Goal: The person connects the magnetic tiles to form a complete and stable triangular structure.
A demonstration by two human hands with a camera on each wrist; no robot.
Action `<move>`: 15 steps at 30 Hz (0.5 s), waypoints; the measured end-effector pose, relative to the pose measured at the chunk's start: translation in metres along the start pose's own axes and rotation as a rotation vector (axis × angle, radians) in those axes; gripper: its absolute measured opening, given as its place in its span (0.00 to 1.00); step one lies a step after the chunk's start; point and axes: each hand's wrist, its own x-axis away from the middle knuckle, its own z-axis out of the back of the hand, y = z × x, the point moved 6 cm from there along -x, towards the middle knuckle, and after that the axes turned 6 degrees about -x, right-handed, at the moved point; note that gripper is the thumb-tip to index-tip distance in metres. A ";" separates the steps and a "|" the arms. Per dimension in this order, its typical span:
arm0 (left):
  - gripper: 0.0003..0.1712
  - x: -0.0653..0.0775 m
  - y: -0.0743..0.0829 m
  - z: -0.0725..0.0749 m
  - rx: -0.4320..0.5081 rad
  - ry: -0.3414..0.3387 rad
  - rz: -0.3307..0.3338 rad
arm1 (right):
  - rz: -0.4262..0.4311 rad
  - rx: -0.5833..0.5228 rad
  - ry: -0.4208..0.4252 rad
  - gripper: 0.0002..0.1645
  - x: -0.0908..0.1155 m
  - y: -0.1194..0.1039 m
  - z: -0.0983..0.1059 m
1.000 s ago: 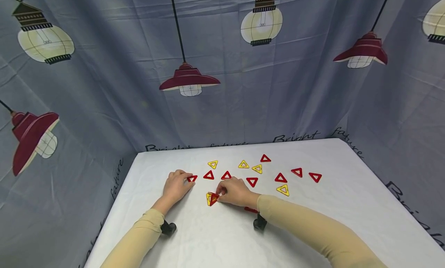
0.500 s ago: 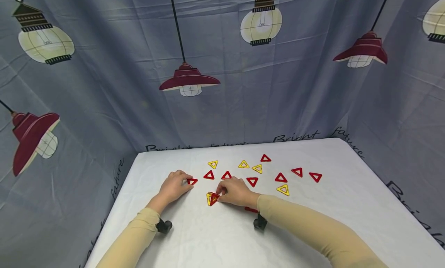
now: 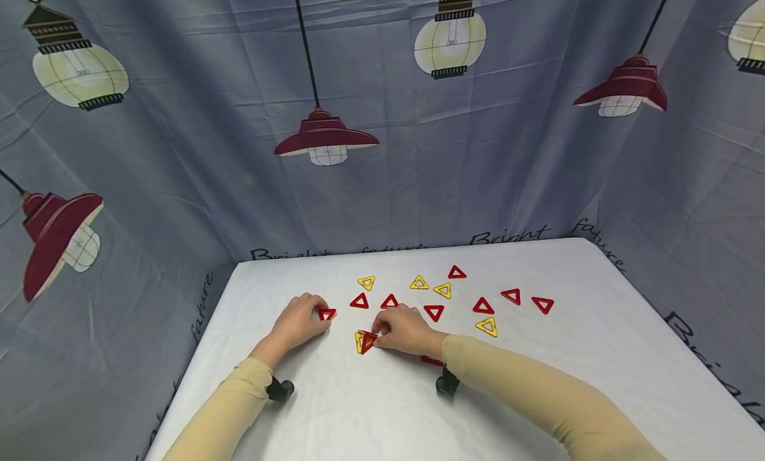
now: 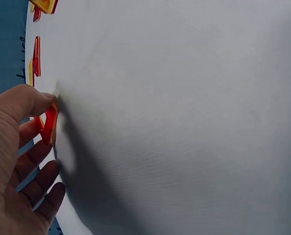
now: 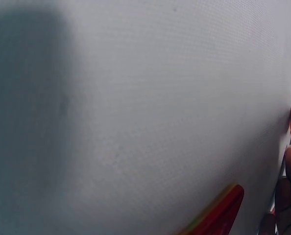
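My left hand [image 3: 295, 323] pinches a hollow red triangle [image 3: 327, 310] at the left of the white table. In the left wrist view that triangle [image 4: 49, 128] stands on edge between thumb and fingertips, close to the cloth. My right hand [image 3: 405, 329] pinches the corner of a second red triangle [image 3: 372, 336] with thumb and forefinger. This second triangle overlaps a yellow triangle [image 3: 358, 343], which shows at its left side. Only fingertips and a strip of red appear at the right wrist view's edge.
Several red and yellow triangles, such as a red one [image 3: 359, 306] and a yellow one [image 3: 488, 319], lie scattered across the back of the white table [image 3: 358, 408]. Another red triangle [image 3: 431, 361] lies partly hidden under my right wrist. A printed grey curtain [image 3: 370, 202] surrounds the table.
My left hand has drawn its red triangle slightly toward me and to the left, and the triangle has tilted. The right hand and the overlapping pair have stayed still.
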 end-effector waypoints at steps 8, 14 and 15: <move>0.17 0.014 0.003 -0.003 0.112 0.029 -0.028 | 0.014 -0.013 0.006 0.10 0.001 0.001 0.000; 0.17 0.026 0.007 -0.009 0.181 0.061 -0.056 | 0.025 -0.005 0.011 0.10 0.001 0.002 0.000; 0.17 0.027 0.008 -0.009 0.187 0.070 -0.063 | 0.026 -0.003 0.011 0.10 0.000 0.002 0.000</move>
